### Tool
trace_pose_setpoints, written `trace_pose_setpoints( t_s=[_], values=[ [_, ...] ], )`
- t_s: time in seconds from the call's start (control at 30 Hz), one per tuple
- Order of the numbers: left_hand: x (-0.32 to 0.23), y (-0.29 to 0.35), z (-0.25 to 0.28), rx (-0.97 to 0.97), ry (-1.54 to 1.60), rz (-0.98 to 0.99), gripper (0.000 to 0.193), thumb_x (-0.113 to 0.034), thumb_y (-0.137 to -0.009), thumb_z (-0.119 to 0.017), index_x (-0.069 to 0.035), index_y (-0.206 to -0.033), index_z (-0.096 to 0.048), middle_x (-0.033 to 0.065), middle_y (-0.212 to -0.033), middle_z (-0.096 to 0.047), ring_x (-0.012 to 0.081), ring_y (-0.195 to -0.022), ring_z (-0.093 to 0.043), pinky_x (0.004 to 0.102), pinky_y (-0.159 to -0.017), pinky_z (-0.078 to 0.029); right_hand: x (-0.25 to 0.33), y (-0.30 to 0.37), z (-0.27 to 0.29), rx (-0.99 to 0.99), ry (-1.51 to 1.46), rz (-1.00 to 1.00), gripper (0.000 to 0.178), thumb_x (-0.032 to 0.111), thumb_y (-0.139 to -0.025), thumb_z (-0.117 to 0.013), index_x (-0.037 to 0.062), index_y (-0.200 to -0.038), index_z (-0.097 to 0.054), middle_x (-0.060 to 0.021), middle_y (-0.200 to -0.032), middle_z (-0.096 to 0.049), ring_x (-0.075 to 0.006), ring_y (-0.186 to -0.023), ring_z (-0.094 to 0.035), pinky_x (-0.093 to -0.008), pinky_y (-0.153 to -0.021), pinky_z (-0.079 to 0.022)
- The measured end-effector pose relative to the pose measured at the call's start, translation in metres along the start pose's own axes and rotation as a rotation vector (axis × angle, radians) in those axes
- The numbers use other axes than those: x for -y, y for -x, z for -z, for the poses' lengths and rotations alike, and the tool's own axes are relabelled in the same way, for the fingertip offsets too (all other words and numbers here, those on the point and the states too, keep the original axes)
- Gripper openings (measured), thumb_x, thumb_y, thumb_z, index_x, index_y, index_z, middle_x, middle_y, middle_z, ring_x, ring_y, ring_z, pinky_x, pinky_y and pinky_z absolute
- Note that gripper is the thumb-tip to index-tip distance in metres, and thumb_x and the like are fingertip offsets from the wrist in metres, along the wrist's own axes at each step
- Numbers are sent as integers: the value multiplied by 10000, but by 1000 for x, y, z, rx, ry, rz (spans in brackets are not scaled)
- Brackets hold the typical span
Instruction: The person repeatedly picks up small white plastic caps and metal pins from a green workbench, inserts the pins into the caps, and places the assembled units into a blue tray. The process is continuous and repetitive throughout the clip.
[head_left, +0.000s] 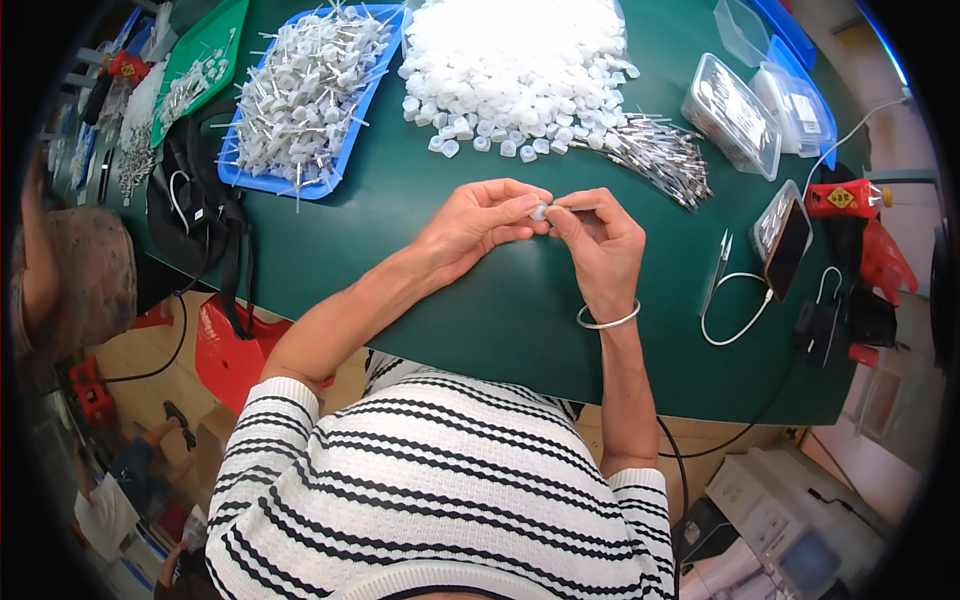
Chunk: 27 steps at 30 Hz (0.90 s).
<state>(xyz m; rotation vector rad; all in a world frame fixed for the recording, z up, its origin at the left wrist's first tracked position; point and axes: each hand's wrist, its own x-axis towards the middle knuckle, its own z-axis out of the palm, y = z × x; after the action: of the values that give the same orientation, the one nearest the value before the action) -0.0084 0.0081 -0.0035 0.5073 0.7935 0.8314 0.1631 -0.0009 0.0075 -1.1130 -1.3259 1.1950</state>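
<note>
Over the middle of the green table my two hands meet, fingertips nearly touching. Between thumb and fingers, my left hand [478,222] pinches a small translucent white plastic cap [540,212]. My right hand [603,240], with a bangle at the wrist, grips a thin metal pin [580,207] whose end points at the cap. Whether the pin is inside the cap is hidden by the fingers. Beyond my hands lies a large heap of white caps [515,75], and a bundle of loose metal pins [660,158] rests at its right.
A blue tray [226,170] of capped pins stands at the back left, beside a black bag [190,165] and a green tray [238,30]. Clear plastic boxes [735,115], a phone [788,240], tweezers [722,255] and a white cable [735,342] lie on the right. A person sits at far left.
</note>
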Motion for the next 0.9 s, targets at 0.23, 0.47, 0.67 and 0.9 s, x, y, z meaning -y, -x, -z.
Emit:
trace_pose_setpoints(
  t_s=[0.23,0.47,0.67,0.9],
  values=[
    [0,0,3,13,12,-14,260,-149,-873,-643,1,-1083,-616,69,-955,-652,124,-868,-636,206,-761,-526,4,0,2,13,-18,10,74,-26,-826,-650,-37,-896,-632,-54,-845,-646,-90,-736,-620,-197,-647,-501],
    [0,1,4,28,-7,3,295,-140,-858,-659,6,-1109,-609,82,-993,-657,129,-911,-638,207,-801,-519,4,1,4,38,-97,17,76,-32,-832,-641,-43,-907,-635,-69,-864,-643,-102,-757,-620,-205,-669,-508],
    [1,0,7,61,4,1,275,-129,-858,-656,15,-1088,-615,88,-974,-658,131,-896,-639,216,-814,-522,-3,0,6,76,-212,-19,70,-32,-831,-643,-42,-901,-637,-76,-866,-638,-118,-755,-618,-222,-689,-513],
    [-1,1,5,71,16,4,258,-120,-861,-651,17,-1077,-617,86,-961,-658,128,-878,-637,223,-820,-521,-8,0,5,67,-225,-12,74,-29,-829,-649,-38,-902,-639,-71,-857,-637,-118,-745,-617,-221,-689,-515]
  ],
)
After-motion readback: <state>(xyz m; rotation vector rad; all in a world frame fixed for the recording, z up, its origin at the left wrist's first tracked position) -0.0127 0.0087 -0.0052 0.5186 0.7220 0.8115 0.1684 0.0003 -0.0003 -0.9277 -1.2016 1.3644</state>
